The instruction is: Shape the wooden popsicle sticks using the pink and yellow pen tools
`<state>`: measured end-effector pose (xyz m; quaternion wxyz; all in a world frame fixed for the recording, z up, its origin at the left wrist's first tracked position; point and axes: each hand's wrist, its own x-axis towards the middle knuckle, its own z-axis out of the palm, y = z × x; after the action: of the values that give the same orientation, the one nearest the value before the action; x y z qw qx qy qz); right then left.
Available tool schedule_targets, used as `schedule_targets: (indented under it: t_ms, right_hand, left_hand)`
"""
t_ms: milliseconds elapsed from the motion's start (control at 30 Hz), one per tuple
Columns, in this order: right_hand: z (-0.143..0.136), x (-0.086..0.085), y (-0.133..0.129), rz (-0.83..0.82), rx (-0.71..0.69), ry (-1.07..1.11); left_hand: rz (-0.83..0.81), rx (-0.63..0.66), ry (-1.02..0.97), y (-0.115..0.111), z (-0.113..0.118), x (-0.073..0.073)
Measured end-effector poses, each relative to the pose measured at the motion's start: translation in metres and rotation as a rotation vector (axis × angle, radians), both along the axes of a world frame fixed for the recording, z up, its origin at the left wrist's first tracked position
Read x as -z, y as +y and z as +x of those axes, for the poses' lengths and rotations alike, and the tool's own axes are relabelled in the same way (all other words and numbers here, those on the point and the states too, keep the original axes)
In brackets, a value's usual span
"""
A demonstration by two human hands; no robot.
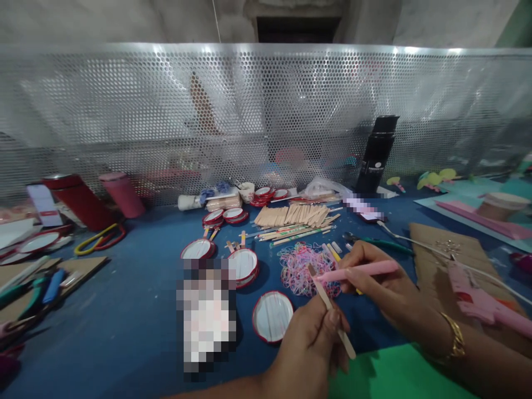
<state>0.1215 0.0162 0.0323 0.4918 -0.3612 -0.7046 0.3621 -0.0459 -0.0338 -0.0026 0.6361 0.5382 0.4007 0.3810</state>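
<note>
My left hand (307, 338) is closed around a wooden craft stick (323, 295), held at a slant with its upper end pointing away from me. That upper end looks darker than the rest. In my right hand (372, 282) is a pink marker (376, 269), its tip pointing left and at the stick's upper part. Whether the tip touches the wood I cannot tell. Behind both hands lies a tangle of multicoloured thin strands (301, 263). Left of my left hand, a round red-rimmed lid (273, 317) lies with its pale inside up.
Craft sticks (293, 215) are heaped behind the strands, near more lids (241, 265). A pink glue gun (474, 299) rests on cardboard (428, 244) at right. Green paper (382, 374) lies in front. A perforated metal panel (249, 111) bounds the blue table; a blurred-out object is left.
</note>
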Motion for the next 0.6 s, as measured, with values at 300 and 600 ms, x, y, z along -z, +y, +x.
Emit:
schedule_targets:
  t_ms: [300,600]
  right_hand:
    - [0.0022,0.0044,0.0011,0.035,0.005,0.022]
    - [0.0023,0.0004,-0.0002,0.019,0.035,-0.002]
  left_hand:
    - [-0.020,-0.012,0.022,-0.0001,-0.0002,-0.0055]
    - [-0.010,-0.044,-0.011,-0.0006,0.0009,-0.0032]
